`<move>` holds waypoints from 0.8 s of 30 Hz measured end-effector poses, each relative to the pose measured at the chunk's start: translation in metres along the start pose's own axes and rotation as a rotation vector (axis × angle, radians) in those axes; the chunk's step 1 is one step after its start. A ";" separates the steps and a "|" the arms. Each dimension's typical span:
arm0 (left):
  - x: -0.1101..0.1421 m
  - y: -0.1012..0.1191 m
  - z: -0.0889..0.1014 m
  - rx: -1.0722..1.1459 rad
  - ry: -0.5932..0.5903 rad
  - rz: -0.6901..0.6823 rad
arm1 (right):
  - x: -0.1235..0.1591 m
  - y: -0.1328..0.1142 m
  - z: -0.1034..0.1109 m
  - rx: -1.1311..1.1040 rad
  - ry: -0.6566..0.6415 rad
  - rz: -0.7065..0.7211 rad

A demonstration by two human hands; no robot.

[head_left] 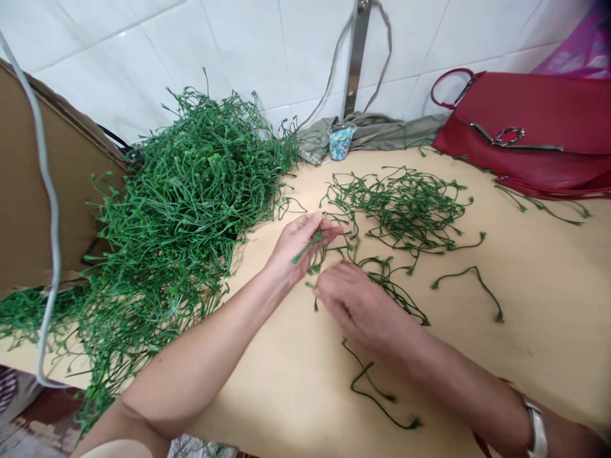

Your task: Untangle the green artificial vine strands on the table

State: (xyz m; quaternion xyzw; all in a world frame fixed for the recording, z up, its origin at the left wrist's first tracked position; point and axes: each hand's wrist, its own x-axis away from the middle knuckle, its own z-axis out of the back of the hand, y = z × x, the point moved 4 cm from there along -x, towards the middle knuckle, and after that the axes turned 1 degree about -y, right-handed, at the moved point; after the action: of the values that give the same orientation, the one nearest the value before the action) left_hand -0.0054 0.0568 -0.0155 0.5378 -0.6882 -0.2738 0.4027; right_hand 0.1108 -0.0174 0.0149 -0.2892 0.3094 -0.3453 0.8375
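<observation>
My left hand (300,245) pinches a short green plastic vine strand (305,249) above the tan tabletop (534,343). Just below it, my right hand (356,305) reaches in with its fingertips close to the same strand, and I cannot tell whether they grip it. A large tangled heap of green vine strands (191,191) spreads at the left. A smaller tangle (396,210) lies just beyond my hands. Single dark green strands lie apart at the right (470,286) and near my right forearm (377,388).
A red handbag (520,133) stands at the back right. A clear cup of blue-white bits (341,141) sits on a grey cloth (377,132) against the white tiled wall (238,44). A cardboard sheet (48,178) and a white cable (48,210) stand at the left.
</observation>
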 end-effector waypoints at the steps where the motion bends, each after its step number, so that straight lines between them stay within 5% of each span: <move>1: 0.000 0.000 -0.001 -0.003 -0.027 -0.013 | 0.000 0.002 0.003 -0.016 0.047 -0.082; 6: 0.005 -0.003 -0.009 -0.087 -0.203 -0.010 | 0.006 0.024 0.030 -0.164 0.366 -0.441; 15: 0.008 -0.007 -0.018 -0.107 -0.305 -0.006 | 0.003 0.029 0.021 -0.200 0.225 -0.484; 24: 0.001 -0.006 -0.008 -0.047 -0.201 -0.001 | 0.001 0.031 0.028 -0.305 0.202 -0.434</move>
State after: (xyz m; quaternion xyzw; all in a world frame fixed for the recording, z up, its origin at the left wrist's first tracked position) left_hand 0.0046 0.0543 -0.0162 0.4983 -0.7182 -0.3427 0.3442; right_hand 0.1443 0.0077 0.0111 -0.4354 0.3707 -0.4931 0.6556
